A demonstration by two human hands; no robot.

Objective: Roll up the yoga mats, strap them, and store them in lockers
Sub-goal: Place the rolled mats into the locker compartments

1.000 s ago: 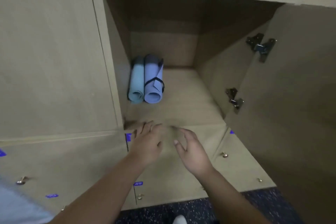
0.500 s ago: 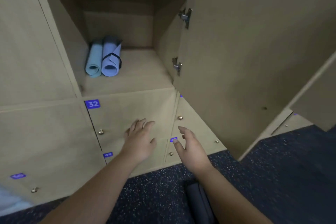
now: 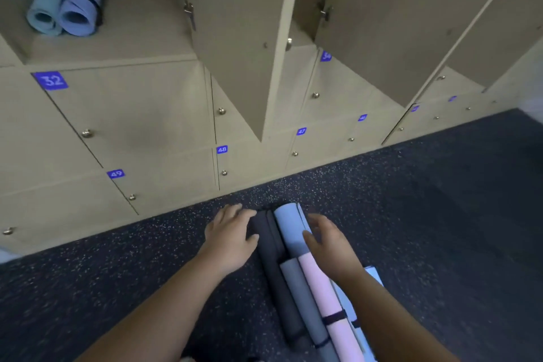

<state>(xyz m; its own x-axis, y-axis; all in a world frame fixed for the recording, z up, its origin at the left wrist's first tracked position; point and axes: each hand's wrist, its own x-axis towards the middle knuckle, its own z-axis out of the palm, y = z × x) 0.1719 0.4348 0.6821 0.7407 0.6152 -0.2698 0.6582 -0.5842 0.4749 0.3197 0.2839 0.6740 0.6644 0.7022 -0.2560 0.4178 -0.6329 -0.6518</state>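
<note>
pale blue and lilac rolled mats (image 3: 63, 7) already lie in the open locker (image 3: 141, 35), at its left wall. on the floor (image 3: 411, 200) near the lockers' foot wait more rolls: black (image 3: 269, 239), blue (image 3: 291, 229), grey (image 3: 302, 294), strapped pink (image 3: 326, 297). left hand (image 3: 230, 233) rests loose on the black one; right hand (image 3: 329, 239) reaches the blue, apparently not gripping.

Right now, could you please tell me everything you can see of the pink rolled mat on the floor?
The pink mat is rolled into a tight, matte, foam-like tube, bound by a dark strap round its near half. It lies on the speckled floor among other rolled mats, beside a grey one. The right hand hovers at its far end; contact is unclear.
</note>
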